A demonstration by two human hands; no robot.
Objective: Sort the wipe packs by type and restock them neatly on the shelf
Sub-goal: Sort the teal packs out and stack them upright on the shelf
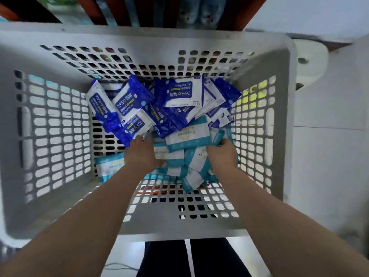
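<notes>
1. Position. The person stood at 6 o'clock of the basket [159,226], with both bare forearms reaching over its near wall to the floor of the basket.

2. Left hand [142,152]. It lay back-up on the pile, at the seam between the two pack types. The fingers [137,139] were bent down into the packs with their tips hidden, so it could not be told whether they held anything.

3. Right hand [221,154]. It lay at 4 o'clock of the floor. The fingers [226,141] were curled over the raised edge of one of the teal packs [187,136] and appeared to grip it.

4. Location of stock. The teal packs filled the floor from centre to 6 o'clock, overlapping loosely, with one lying apart at 8 o'clock. The blue packs [131,100] were heaped from 10 to 2 o'clock against the far wall. The two types touched and overlapped at the centre.

5. Handling. The packs were judged light, soft and flexible, with a glossy film that was probably slippery. Several could be gathered at once by pinching across the short edges or clamping a stack between the palms. A grip on the sealed end alone would likely let a pack sag or slide.

6. Destination. The shelf [247,11] stood beyond the basket at 12 o'clock. Its stock was too blurred to identify.
</notes>
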